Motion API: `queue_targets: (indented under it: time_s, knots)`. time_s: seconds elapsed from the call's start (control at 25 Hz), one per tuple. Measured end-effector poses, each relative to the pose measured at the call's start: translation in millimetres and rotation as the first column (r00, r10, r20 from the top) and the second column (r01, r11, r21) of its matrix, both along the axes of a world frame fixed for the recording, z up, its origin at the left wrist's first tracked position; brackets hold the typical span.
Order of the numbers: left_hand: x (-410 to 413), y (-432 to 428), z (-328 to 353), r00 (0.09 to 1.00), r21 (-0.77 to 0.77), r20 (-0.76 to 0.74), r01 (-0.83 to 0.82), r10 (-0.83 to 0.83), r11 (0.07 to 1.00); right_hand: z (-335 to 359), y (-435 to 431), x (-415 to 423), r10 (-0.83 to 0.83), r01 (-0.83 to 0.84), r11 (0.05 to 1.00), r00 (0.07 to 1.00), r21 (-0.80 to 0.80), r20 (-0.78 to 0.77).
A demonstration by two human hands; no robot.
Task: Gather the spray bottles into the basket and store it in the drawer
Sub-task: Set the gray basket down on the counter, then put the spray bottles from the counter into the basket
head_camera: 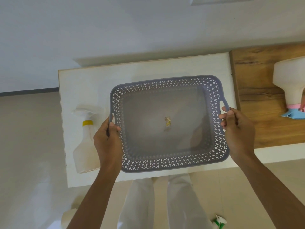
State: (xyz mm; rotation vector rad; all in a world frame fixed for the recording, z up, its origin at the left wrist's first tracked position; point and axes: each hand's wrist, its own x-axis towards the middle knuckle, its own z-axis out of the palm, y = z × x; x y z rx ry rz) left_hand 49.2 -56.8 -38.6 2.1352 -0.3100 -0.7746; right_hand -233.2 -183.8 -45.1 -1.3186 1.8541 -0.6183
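A grey perforated basket point(166, 161) rests on the white cabinet top point(92, 80), with only a small sticker inside it. My left hand point(107, 138) grips its left handle and my right hand point(237, 131) grips its right handle. A white spray bottle with a yellow collar point(85, 142) lies on the cabinet top just left of the basket. A second white bottle with a pink collar and blue trigger point(290, 85) lies on the wooden surface at the right edge. A green and white spray head point(220, 222) shows at the bottom, near the floor.
The wooden countertop point(257, 104) adjoins the white cabinet on the right. A white wall point(115, 30) stands behind. Beige floor point(29, 146) lies to the left and below. My white trousers point(161, 204) are against the cabinet's front edge. No drawer is visible.
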Motion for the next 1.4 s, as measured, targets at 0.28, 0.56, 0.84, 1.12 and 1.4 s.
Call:
queue_targets:
  time_s: [0.28,0.56,0.84,1.12,1.4]
  knots:
    - [-1.5,4.0,5.0,0.997,0.005,0.074,0.025,-0.025,1.000,3.3,-0.1,-0.1,-0.008,0.008,1.000,1.000,0.006,0.015]
    - [9.7,73.7,11.8,0.747,0.604,0.470,0.118,-0.471,0.789,35.4,23.1,-14.5,-0.191,0.168,0.962,0.977,-0.216,-0.094]
    - [28.2,103.3,21.5,0.981,0.483,0.162,0.015,-0.107,0.876,73.9,62.5,-20.3,-0.191,0.179,0.967,0.980,-0.182,-0.051]
    - [24.3,91.6,80.7,0.996,-0.284,-0.055,-0.086,0.073,0.955,133.5,57.5,31.2,0.017,-0.014,1.000,0.955,-0.015,0.295]
    - [-18.8,37.5,82.1,0.768,-0.168,0.231,0.636,-0.597,0.753,160.8,57.5,105.1,0.599,-0.598,0.797,0.766,-0.086,0.234]
